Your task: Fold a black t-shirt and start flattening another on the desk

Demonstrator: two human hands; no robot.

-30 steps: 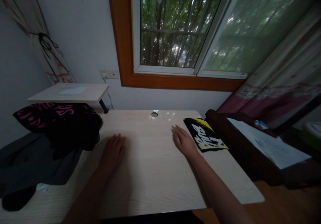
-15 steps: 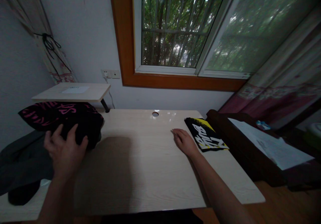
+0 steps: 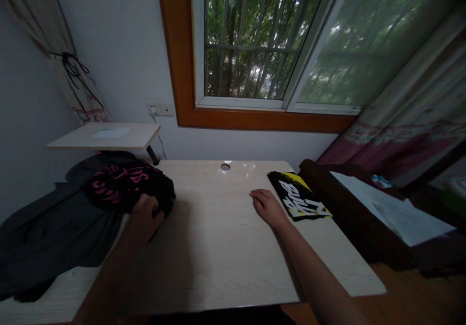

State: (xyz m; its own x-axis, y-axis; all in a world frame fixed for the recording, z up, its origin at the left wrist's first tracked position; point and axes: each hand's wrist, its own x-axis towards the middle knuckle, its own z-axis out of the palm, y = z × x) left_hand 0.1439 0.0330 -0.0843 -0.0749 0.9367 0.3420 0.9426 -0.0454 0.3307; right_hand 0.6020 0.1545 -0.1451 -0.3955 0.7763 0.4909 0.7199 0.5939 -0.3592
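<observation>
A crumpled black garment with pink lettering lies at the left of the table, partly over dark grey clothing. My left hand is closed on its near right edge, the fingers curled into the cloth. On the right, my right hand rests on the tabletop with loosely extended fingers and holds nothing. Just beside it lies a flat, folded black garment with yellow patches and white lettering; the hand is at its left edge.
The pale wooden table has a round cable hole near its back edge. A raised shelf bearing a paper stands over the back left. Dark grey clothing spreads along the left. Past the right edge is dark furniture with a white sheet.
My left hand has moved right and down, closing on the black garment with pink lettering, which has shifted right. More grey clothing shows. My right hand stays almost still.
</observation>
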